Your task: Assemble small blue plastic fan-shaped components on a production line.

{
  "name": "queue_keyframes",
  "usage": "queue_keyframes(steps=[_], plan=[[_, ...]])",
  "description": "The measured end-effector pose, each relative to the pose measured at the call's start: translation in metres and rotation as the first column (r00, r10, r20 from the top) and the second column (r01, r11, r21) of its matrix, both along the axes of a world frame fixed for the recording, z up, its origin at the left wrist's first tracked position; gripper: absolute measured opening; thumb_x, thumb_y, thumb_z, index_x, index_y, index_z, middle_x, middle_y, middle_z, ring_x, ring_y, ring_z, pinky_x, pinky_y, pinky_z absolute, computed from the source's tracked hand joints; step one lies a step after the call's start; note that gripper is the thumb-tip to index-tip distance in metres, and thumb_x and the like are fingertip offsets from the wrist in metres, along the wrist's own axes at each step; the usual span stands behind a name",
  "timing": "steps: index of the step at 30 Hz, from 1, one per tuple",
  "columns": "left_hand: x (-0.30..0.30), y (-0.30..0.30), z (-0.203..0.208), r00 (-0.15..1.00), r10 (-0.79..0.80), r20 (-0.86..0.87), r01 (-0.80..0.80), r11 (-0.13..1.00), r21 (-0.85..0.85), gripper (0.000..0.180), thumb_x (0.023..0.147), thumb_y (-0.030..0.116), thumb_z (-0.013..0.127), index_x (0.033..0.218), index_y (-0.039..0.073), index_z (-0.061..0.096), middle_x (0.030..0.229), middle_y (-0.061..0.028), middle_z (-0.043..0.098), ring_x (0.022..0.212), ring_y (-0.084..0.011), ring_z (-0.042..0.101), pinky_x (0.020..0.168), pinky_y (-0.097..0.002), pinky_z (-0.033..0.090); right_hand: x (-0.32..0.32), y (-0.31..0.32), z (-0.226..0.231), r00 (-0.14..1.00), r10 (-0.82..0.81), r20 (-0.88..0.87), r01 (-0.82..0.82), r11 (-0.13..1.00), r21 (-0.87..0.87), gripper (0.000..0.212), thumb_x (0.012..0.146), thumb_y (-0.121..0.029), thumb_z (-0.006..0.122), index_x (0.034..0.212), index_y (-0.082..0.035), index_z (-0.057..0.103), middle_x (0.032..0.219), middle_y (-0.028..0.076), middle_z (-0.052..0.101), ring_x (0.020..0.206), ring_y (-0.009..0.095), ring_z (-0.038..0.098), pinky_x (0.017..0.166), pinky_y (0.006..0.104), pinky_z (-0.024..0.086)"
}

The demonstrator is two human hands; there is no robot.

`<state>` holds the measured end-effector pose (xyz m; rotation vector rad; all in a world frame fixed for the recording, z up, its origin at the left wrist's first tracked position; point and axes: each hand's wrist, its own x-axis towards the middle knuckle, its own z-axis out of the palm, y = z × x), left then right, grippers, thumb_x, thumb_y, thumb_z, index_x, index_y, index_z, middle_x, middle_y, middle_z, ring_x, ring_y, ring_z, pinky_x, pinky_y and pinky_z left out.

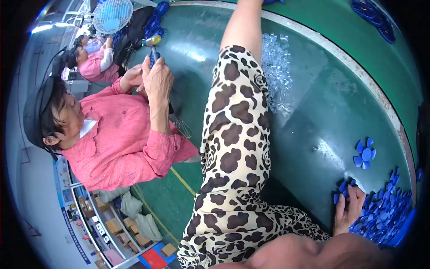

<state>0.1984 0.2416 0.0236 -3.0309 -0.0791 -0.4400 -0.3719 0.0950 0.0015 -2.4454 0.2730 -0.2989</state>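
Note:
My left forearm [244, 24], bare below a brown-spotted cream sleeve [235, 121], stretches across the dark green table [327, 107]; its hand lies beyond the top edge. At the lower right, my right hand [351, 206] is closed, with fingers and thumb around a small blue fan wheel [342, 190], partly covered by the fingers. One five-bladed blue fan wheel [365, 153] lies flat just above that hand. Right beside the hand is a heap of the same blue fan wheels [387, 210].
Small clear plastic pieces [277, 74] are heaped past my left sleeve. A pale raised rim [358, 74] borders the table. At left a co-worker in a pink shirt [125, 134] holds a grey tool [154, 53]. Behind are a desk fan [113, 15] and shelves with boxes [114, 225].

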Motion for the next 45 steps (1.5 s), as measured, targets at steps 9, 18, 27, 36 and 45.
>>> queue_keyframes(steps=[9,18,27,36,45], plan=[[0.017,0.042,-0.012,0.899,-0.423,0.114,0.423,0.906,0.024,0.022,0.084,0.013,0.050,0.090,0.006,0.070,0.095,-0.0167,0.068,0.099,-0.0336,0.061,0.082,-0.0443,0.049,-0.003,0.003,-0.004,0.999,0.038,0.024,-0.040,0.996,0.075,0.032,0.077,0.000,0.066,0.109,0.003,0.061,0.098,0.017,0.056,0.088,0.030,0.055,0.080,0.0366,0.047],[-0.156,-0.053,0.034,0.526,-0.814,0.245,0.841,0.542,-0.006,0.012,0.079,0.014,0.058,0.075,0.005,0.064,0.076,-0.0129,0.066,0.080,-0.0316,0.064,0.067,-0.0431,0.054,0.003,0.004,0.001,0.996,0.007,0.091,-0.011,0.999,0.046,0.028,0.077,0.004,0.067,0.105,0.005,0.062,0.095,0.016,0.055,0.086,0.027,0.055,0.076,0.0332,0.047],[-0.336,-0.017,0.022,0.299,-0.947,0.121,0.926,0.257,-0.277,0.011,0.072,0.004,0.055,0.082,0.004,0.056,0.088,-0.0147,0.055,0.083,-0.0351,0.055,0.070,-0.0452,0.049,0.020,0.000,-0.001,0.976,0.084,0.202,-0.083,0.996,-0.016,0.025,0.077,-0.007,0.071,0.101,-0.002,0.065,0.093,0.014,0.059,0.084,0.029,0.060,0.071,0.0348,0.049],[-0.407,-0.042,0.001,0.521,-0.853,-0.027,-0.246,-0.120,-0.962,0.021,0.095,0.024,0.054,0.104,0.005,0.059,0.078,-0.0003,0.060,0.062,-0.0072,0.053,0.050,-0.0244,0.042,-0.011,-0.012,0.018,0.970,0.240,-0.038,-0.243,0.965,-0.101,0.038,0.078,-0.005,0.062,0.116,-0.004,0.057,0.106,0.016,0.054,0.092,0.034,0.057,0.079,0.0398,0.049],[-0.428,-0.041,-0.019,0.384,-0.923,-0.033,-0.598,-0.221,-0.771,0.040,0.097,0.034,0.050,0.122,0.003,0.055,0.113,-0.0095,0.063,0.101,-0.0197,0.063,0.088,-0.0374,0.052,-0.042,-0.005,0.059,0.960,0.263,-0.100,-0.244,0.956,0.164,0.031,0.077,-0.019,0.070,0.101,-0.004,0.059,0.086,0.013,0.055,0.077,0.033,0.059,0.066,0.0415,0.049]])
